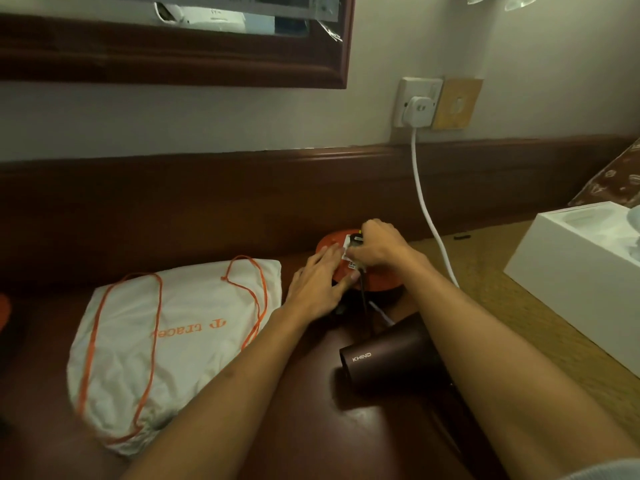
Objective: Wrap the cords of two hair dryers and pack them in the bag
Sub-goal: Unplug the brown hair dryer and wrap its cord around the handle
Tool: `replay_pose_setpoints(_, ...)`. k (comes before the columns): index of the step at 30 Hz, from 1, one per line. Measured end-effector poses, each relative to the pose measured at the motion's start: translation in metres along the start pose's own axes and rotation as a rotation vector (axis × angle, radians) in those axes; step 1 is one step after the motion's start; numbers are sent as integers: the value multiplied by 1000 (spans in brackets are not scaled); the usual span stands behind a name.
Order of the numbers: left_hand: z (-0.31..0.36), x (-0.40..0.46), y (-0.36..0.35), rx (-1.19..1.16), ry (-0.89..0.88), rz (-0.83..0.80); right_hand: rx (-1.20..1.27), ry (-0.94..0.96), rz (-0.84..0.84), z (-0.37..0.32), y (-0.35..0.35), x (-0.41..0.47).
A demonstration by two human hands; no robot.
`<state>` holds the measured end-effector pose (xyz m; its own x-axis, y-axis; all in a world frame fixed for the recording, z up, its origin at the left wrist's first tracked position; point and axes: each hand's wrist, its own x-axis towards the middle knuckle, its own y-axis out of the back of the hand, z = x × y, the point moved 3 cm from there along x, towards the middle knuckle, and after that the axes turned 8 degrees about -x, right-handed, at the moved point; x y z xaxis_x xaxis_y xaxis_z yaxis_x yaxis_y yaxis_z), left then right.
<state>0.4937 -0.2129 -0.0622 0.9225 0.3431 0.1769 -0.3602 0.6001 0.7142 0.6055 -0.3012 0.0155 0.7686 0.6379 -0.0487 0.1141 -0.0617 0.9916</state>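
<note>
A dark maroon hair dryer [391, 355] marked KHIND lies on the dark wooden table, partly under my right forearm. Its dark cord [363, 299] runs up to a black plug [356, 240] seated on an orange round extension reel [377, 282]. My right hand [377, 247] is closed around that plug. My left hand [320, 284] lies flat on the reel's top, fingers spread. A white drawstring bag [166, 341] with orange cords lies flat to the left. Only one hair dryer is in view.
A white cable [429, 216] runs from a wall socket plug [419, 110] down to the reel. An open white box [581, 271] stands at the right on a tan mat. A dark-framed mirror [173, 64] hangs above.
</note>
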Motion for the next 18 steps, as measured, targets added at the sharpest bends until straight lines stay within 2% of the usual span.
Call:
replay_pose_setpoints(8, -6, 6, 2, 75, -10, -51, -51, 36, -24, 4, 9, 4)
replay_pose_setpoints(10, -3, 4, 2, 75, -11, -49, 17, 31, -27, 8, 13, 4)
replay_pose_setpoints(14, 0, 4, 5, 80, 17, -66, 304, -28, -16, 20, 24, -8)
replay_pose_setpoints(16, 0, 5, 9, -38, 7, -52, 374, -8, -4, 19, 24, -23)
replay_pose_setpoints(18, -3, 0, 19, -248, 21, 105, 412, 70, 35, 11, 19, -43)
